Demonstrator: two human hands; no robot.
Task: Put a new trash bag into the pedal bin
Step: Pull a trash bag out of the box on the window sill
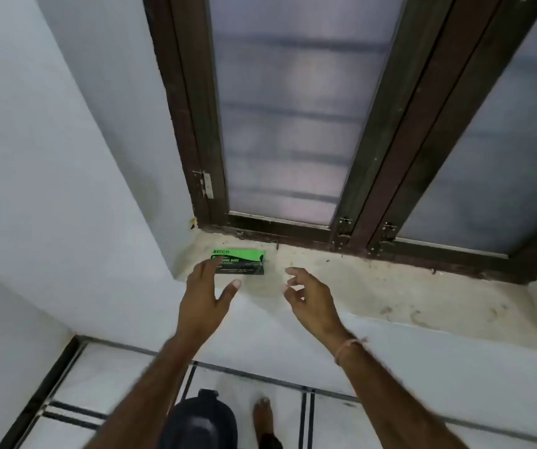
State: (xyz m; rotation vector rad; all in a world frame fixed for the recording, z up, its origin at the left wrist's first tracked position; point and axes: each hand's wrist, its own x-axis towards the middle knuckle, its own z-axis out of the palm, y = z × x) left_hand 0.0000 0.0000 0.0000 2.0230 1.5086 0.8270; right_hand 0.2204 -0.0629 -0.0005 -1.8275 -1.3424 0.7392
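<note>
With the flat green-and-black cardboard box of garbage bags (239, 261) lying on the pale stone window sill (374, 286) and both hands spread and empty, the left hand (204, 294) should pinch its short edges while the right hand (309, 299) steadies.

Frosted window (293, 124), dark wood frame; dusty sill (390, 286) (stained); white walls, tiled floor (98, 384).
</note>
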